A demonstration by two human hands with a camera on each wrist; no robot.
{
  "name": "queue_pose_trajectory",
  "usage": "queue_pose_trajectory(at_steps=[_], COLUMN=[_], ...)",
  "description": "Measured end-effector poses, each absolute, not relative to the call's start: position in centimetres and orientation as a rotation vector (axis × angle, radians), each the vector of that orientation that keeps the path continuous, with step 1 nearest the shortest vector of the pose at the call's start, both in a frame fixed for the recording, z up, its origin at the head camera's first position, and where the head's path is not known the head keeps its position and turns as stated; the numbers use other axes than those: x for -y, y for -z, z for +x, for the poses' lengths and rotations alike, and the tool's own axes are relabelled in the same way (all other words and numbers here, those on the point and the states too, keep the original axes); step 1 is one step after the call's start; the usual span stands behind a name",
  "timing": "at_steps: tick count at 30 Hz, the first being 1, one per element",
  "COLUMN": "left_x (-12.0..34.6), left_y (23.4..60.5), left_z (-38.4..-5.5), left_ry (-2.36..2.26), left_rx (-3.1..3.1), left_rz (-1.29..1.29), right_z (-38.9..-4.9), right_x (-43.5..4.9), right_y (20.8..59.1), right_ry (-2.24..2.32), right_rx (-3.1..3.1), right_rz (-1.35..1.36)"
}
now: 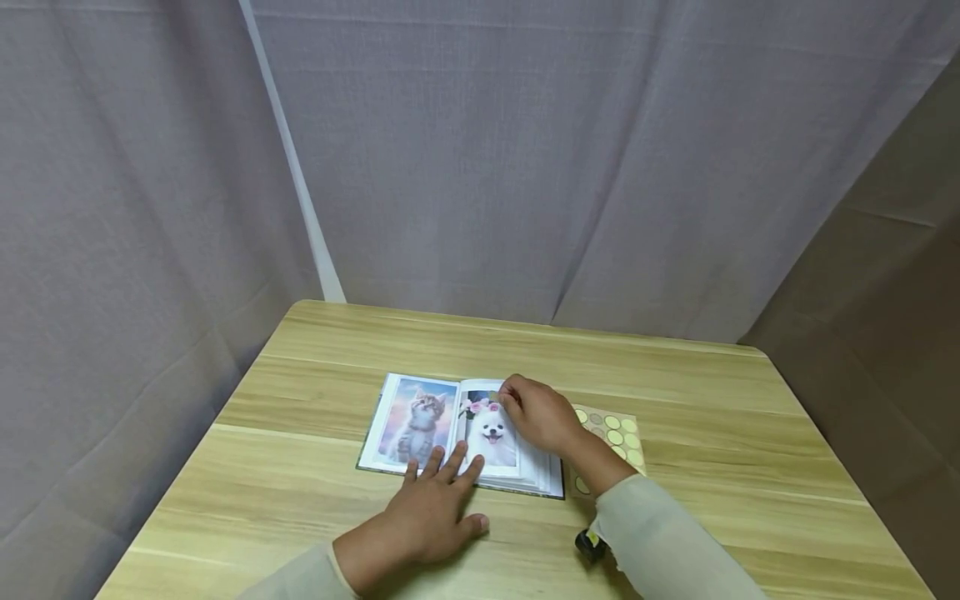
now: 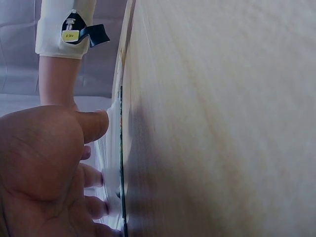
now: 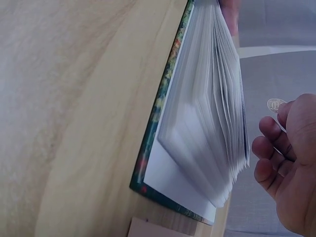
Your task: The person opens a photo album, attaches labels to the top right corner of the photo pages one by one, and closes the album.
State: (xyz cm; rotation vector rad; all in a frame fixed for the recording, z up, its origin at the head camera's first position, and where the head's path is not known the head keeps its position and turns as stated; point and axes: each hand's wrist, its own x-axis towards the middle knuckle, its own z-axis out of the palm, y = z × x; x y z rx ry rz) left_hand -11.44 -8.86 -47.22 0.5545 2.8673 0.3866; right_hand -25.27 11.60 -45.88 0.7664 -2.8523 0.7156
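Note:
A photo album (image 1: 551, 477) lies open on the table, a kitten picture (image 1: 423, 417) on its left page and a white dog picture (image 1: 492, 442) on its right. My left hand (image 1: 431, 517) rests with fingers spread over the album's near edge by the spine. Over the top of the dog picture, my right hand (image 1: 542, 414) pinches a small round sticker (image 3: 275, 105) between thumb and forefinger. The right wrist view shows a printed design on this sticker; the hand's other fingers curl loosely. The album's page stack (image 3: 197, 108) fans out beside that hand.
Right of the album lies a sheet of round stickers (image 1: 632, 422), partly hidden by the right forearm. A black device (image 1: 590, 546) is strapped at the right sleeve. Grey curtains (image 1: 465, 167) hang behind the wooden table (image 1: 712, 417).

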Motion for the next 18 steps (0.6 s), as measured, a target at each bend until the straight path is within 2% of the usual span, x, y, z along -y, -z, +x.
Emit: queue_pose_trajectory(at_steps=[18], left_x=[8.9], left_y=[47.2], left_z=[-11.4], left_ry=[-0.376], left_rx=[-2.888], left_rz=[0.558], right_z=[-26.0], right_x=[-10.5], right_y=[45.8], right_ry=[-0.711], right_rx=[2.887], right_rz=[0.770])
